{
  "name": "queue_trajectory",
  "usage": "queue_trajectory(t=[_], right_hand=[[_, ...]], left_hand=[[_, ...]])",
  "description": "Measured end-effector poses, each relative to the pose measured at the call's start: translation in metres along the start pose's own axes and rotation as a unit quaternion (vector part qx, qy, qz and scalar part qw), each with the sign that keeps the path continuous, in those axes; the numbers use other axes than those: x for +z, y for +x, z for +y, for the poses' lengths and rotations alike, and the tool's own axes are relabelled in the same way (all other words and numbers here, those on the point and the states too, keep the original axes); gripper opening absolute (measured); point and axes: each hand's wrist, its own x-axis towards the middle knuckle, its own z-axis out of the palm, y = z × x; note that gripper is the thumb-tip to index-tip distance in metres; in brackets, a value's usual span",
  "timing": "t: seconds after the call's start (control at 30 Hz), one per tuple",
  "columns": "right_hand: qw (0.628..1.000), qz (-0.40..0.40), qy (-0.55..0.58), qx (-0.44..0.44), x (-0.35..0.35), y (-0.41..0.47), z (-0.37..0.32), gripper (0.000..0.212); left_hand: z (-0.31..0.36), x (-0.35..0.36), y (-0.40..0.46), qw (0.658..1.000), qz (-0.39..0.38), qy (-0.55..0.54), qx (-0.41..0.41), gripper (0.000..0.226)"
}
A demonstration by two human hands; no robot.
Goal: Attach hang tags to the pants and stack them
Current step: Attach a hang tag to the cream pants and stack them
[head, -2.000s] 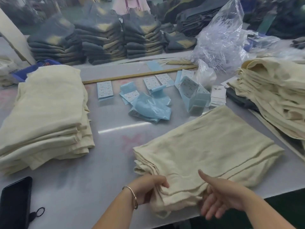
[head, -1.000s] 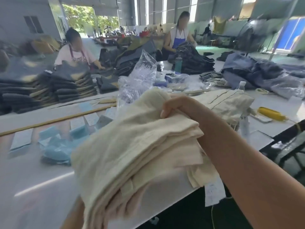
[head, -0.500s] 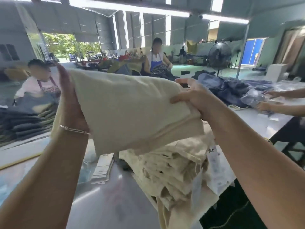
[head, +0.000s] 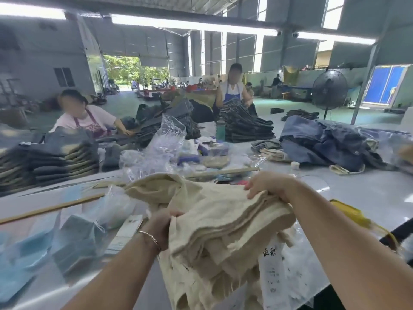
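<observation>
A folded pair of cream pants (head: 225, 211) lies on top of a stack of cream pants (head: 207, 271) at the table's near right. My left hand (head: 162, 227), with a bracelet on the wrist, grips the folded pair's near left edge. My right hand (head: 268, 184) holds its far right edge, fingers curled over the fabric. A white hang tag with printed characters (head: 271, 271) dangles from the stack's right side. Blue tag packets (head: 76, 238) and a white tag strip (head: 126, 231) lie to the left on the table.
The grey table (head: 368, 193) carries a long wooden stick (head: 51, 208), clear plastic bags (head: 156, 148) and a yellow tool (head: 350, 214) at the right edge. Dark folded jeans (head: 55, 157) and loose denim (head: 324, 144) fill the far side, where two people work.
The folded pair came down from chest height onto the stack on the right. Both hands lowered with it and keep their hold on its edges.
</observation>
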Motion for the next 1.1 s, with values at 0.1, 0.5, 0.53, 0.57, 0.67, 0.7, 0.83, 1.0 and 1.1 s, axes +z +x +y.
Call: queue_trajectory(t=[0.1, 0.5, 0.53, 0.57, 0.67, 0.7, 0.83, 1.0, 1.1], right_hand=[[0.998, 0.027, 0.049, -0.04, -0.005, 0.004, 0.01, 0.038], [0.96, 0.049, 0.264, -0.08, -0.006, -0.012, 0.026, 0.038], [0.956, 0.058, 0.279, -0.077, -0.004, -0.01, 0.028, 0.038], [0.951, 0.064, 0.292, -0.075, -0.004, -0.009, 0.031, 0.039], [0.943, 0.079, 0.312, -0.09, -0.004, -0.009, 0.037, 0.043], [0.938, 0.084, 0.321, -0.098, -0.003, -0.01, 0.038, 0.044], [0.965, 0.077, 0.235, -0.083, 0.013, -0.006, 0.04, 0.048], [0.994, 0.023, -0.096, -0.042, 0.008, -0.001, 0.031, 0.043], [0.967, 0.055, -0.248, -0.027, 0.012, -0.009, 0.014, 0.041]], left_hand=[[-0.001, 0.001, 0.004, 1.0, 0.004, 0.0, 0.012, 0.043], [0.061, 0.011, 0.057, 0.953, 0.207, 0.2, 0.092, 0.019], [0.07, 0.016, 0.06, 0.953, 0.203, 0.187, 0.123, 0.021], [0.081, 0.022, 0.062, 0.963, 0.179, 0.138, 0.146, 0.022], [0.107, 0.032, 0.06, 0.971, 0.093, -0.002, 0.221, 0.03], [0.11, 0.029, 0.061, 0.964, 0.093, -0.015, 0.247, 0.027], [0.079, 0.0, 0.076, 0.965, 0.157, 0.083, 0.191, 0.031], [0.022, -0.032, 0.076, 0.956, 0.255, 0.144, 0.032, 0.018], [0.014, -0.044, 0.073, 0.952, 0.27, 0.13, 0.055, 0.018]])
